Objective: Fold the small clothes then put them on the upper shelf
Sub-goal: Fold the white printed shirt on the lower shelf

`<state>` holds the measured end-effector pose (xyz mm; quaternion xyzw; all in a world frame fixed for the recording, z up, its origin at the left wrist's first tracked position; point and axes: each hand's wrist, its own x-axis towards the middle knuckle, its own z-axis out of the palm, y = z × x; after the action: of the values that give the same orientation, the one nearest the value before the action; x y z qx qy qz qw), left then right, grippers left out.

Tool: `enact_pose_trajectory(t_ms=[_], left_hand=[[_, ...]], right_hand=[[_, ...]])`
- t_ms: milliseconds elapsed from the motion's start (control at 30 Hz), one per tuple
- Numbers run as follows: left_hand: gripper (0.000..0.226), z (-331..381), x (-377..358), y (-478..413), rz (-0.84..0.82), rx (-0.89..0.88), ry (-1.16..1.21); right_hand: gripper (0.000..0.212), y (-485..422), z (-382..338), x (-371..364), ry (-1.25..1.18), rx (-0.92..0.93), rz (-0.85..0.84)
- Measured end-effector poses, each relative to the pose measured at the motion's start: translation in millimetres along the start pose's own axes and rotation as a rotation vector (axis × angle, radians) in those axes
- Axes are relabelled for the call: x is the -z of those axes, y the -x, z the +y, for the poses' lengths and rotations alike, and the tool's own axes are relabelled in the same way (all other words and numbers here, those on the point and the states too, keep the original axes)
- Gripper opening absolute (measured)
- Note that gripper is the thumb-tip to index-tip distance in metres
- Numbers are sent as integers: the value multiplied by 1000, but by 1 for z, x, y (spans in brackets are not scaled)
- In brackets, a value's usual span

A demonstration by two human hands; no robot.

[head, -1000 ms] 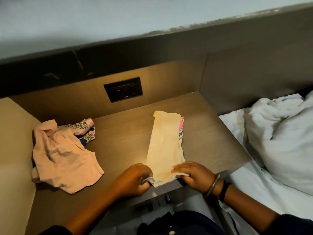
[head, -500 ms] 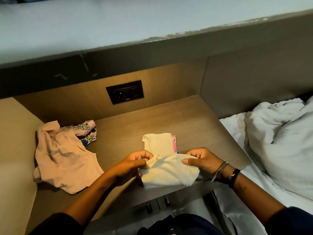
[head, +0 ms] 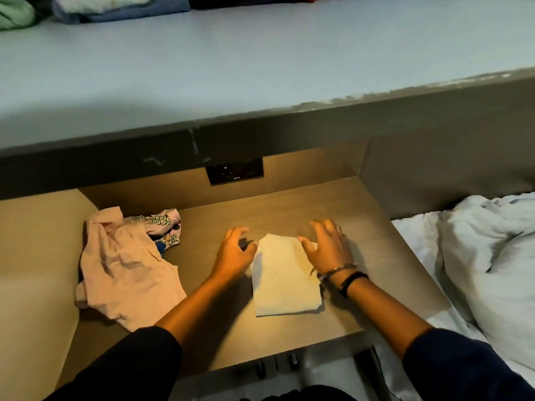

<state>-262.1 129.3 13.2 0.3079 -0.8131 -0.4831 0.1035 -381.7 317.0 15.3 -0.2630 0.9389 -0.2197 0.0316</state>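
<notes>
Two hands flank a cream folded garment (head: pixel 285 280) lying flat on the wooden bench (head: pixel 376 256). The left hand (head: pixel 236 253) rests at its upper left edge, the right hand (head: pixel 325 247) at its upper right corner; the fingers of both are spread wide and grip nothing.

Half a second ago both hands held this cloth pinched up off the bench mid-fold; now it lies doubled over and released, and the view has tipped upward to show the pale upper shelf (head: pixel 260 68) with folded clothes (head: pixel 115 8) along its back edge.

A pink garment (head: pixel 124 273) and a printed piece (head: pixel 165 227) beneath it lie unfolded to the left. My worry is the lift: scooped from one edge only, the loose fold would likely fall open on the way up to the shelf.
</notes>
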Motion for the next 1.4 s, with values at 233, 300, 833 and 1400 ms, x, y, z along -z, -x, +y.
enact_pose_trajectory(t_ms=[233,300,833,1400], left_hand=[[80,-44,2,42,-578,-666,-757],[95,-54,6,44,-661,-663,-837],[55,-53,8,82,-508,-363,-80],[31,-26,-35,66,-99,103,-141]], right_hand=[[100,76,18,-33,327,579,-517],[104,78,29,-32,353,583,-542],[24,89,19,11,-52,448,-374],[54,58,28,-1,-219,32,-240]])
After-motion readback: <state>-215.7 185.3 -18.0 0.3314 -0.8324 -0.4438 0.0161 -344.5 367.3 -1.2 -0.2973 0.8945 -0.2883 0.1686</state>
